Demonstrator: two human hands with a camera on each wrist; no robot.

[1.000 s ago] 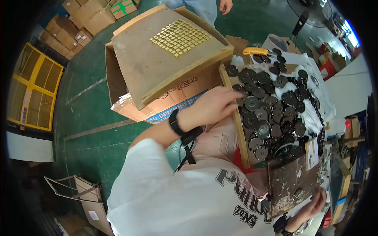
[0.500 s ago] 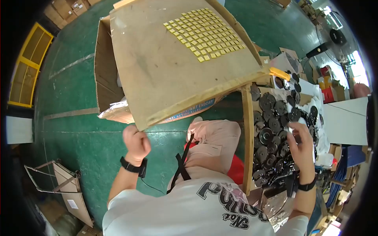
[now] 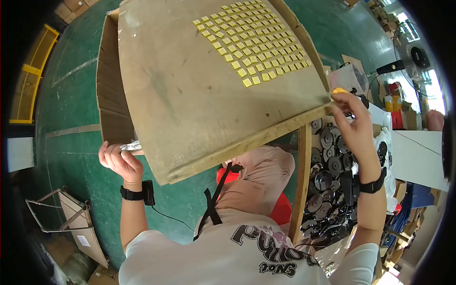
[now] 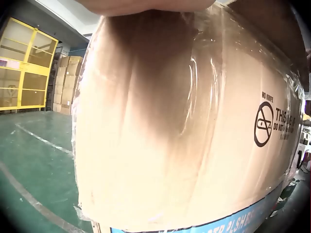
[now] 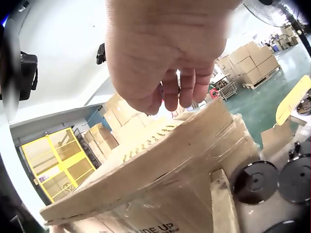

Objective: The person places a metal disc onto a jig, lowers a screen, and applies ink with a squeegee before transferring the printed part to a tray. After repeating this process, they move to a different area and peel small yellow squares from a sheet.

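Observation:
My left hand (image 3: 120,161) is at the near left corner of a large cardboard box (image 4: 160,121), its fingers curled over the rim beside some clear film. On top of that box lies a wooden board (image 3: 156,95) with a wooden strip along its near edge. Small yellow square pieces (image 3: 256,57) are laid out in rows on its far right part. At the board's near right corner is my right hand (image 3: 354,118); in the right wrist view its fingers (image 5: 171,92) are loosely bent over the board, holding nothing visible.
A wood-edged tray (image 3: 300,185) full of black discs (image 3: 324,180) stands at the right, under my right forearm. A yellow-handled tool (image 5: 294,99) lies beyond the discs. Farther off are a fan (image 3: 413,57) and a folding cart (image 3: 78,228) on the green floor.
My right hand has gone from the black discs to the board's near right corner. My left hand, earlier near the discs, has moved left and now grips the box rim.

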